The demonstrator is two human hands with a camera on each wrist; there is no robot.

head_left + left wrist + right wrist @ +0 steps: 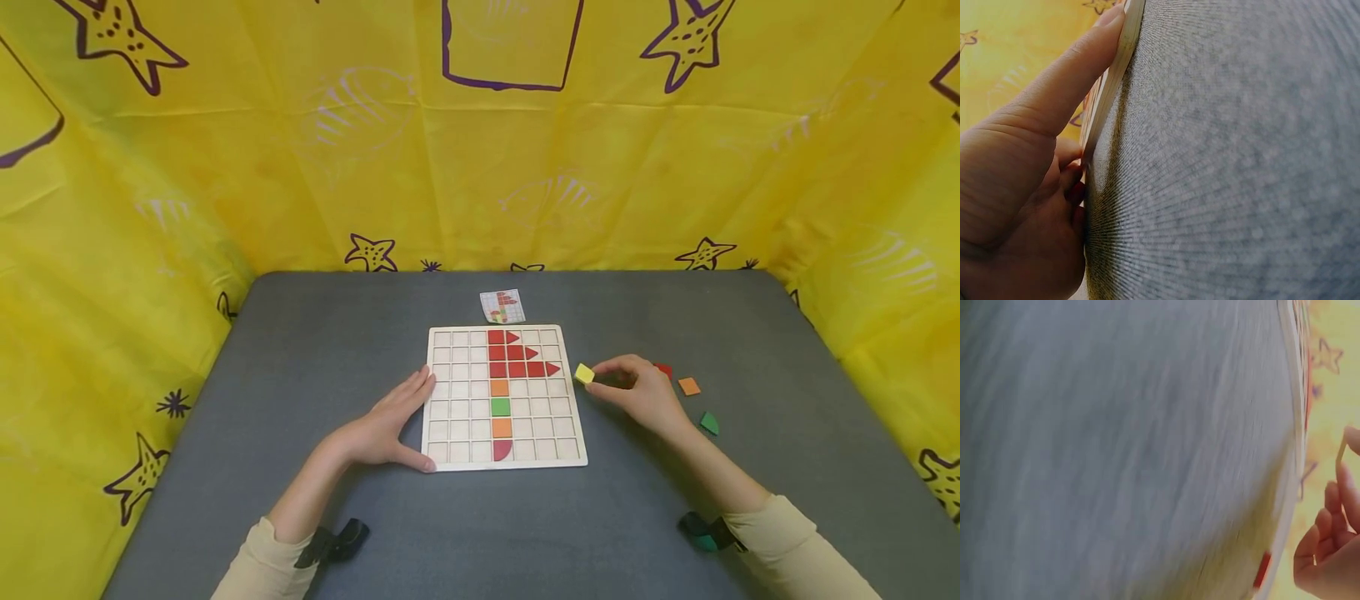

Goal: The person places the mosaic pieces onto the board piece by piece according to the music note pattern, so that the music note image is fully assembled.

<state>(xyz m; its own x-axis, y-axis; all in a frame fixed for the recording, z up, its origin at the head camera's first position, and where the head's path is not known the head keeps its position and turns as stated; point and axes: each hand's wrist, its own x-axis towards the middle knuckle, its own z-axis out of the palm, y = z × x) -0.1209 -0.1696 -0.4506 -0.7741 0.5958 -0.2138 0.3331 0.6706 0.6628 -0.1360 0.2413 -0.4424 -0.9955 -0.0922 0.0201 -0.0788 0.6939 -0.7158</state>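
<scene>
Bright, even head view (right wrist view's tabletop [1116, 425] a streaky blur)

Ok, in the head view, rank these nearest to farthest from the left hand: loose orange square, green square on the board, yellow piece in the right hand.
1. Green square: set in the board, right of the left hand.
2. Yellow piece: pinched by the right hand, just right of the board.
3. Loose orange square: on the table, right of the right hand.
</scene>
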